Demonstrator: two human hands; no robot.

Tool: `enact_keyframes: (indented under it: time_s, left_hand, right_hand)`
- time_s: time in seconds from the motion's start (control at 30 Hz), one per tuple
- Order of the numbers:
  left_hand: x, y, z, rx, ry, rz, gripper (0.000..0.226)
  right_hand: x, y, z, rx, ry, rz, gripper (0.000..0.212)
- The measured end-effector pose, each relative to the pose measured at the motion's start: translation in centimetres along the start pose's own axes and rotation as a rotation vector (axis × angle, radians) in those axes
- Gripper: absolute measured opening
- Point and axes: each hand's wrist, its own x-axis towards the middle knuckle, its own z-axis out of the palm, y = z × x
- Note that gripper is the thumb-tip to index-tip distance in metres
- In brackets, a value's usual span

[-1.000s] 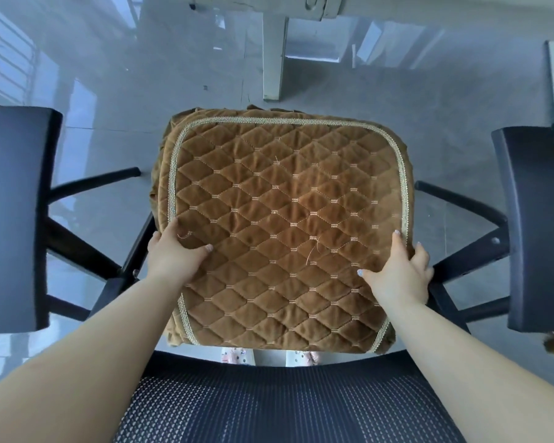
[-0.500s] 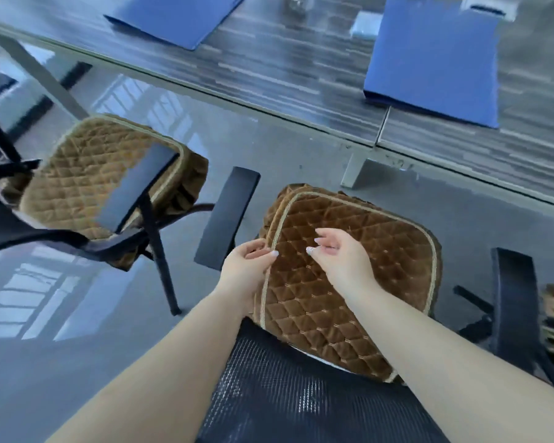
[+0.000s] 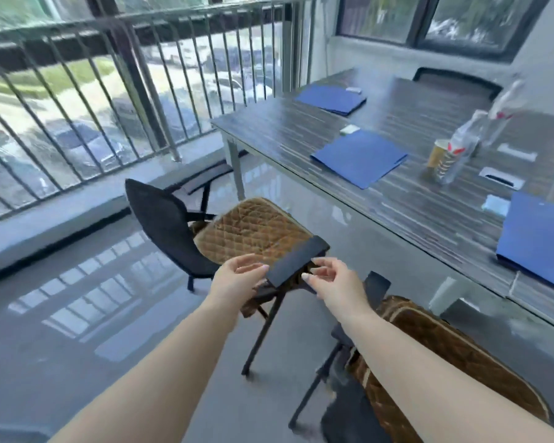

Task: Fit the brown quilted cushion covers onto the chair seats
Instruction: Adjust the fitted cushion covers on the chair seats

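Observation:
A brown quilted cushion cover (image 3: 253,230) lies on the seat of a black chair (image 3: 167,228) ahead of me. Its near black armrest (image 3: 296,260) stands between my hands. My left hand (image 3: 237,278) hovers just left of that armrest, fingers apart, holding nothing. My right hand (image 3: 333,279) is just right of it, fingers loosely curled and empty. A second brown quilted cover (image 3: 454,353) sits on the nearer chair at lower right, partly hidden by my right forearm.
A long dark wooden table (image 3: 397,187) stretches along the right with blue folders (image 3: 359,158), plastic bottles (image 3: 461,148) and a paper cup (image 3: 437,155). A metal railing (image 3: 109,91) runs across the back left. Glossy grey floor (image 3: 77,298) spreads to the left.
My view has swung up and left from the near chair to the farther one. Both hands have left the near cushion cover and now hover on either side of the far chair's armrest.

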Motion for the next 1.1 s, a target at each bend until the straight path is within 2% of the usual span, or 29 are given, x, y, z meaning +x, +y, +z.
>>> enact_keyframes:
  time_s: [0.23, 0.43, 0.73, 1.1]
  left_hand:
    - [2.5, 5.1, -15.7, 0.005, 0.017, 0.067, 0.022]
    - [5.4, 7.8, -21.8, 0.029, -0.023, 0.092, 0.027]
    - [13.0, 9.3, -23.2, 0.095, -0.114, 0.054, 0.031]
    - [34.0, 13.9, -19.7, 0.228, -0.176, -0.061, 0.04]
  right_hand:
    - [0.3, -7.8, 12.3, 0.001, 0.016, -0.018, 0.027]
    - [1.4, -11.5, 17.4, 0.017, 0.026, -0.022, 0.025]
    - [8.4, -12.1, 20.9, 0.007, 0.072, 0.052, 0.024]
    - [24.9, -7.9, 24.3, 0.125, 0.164, 0.331, 0.025]
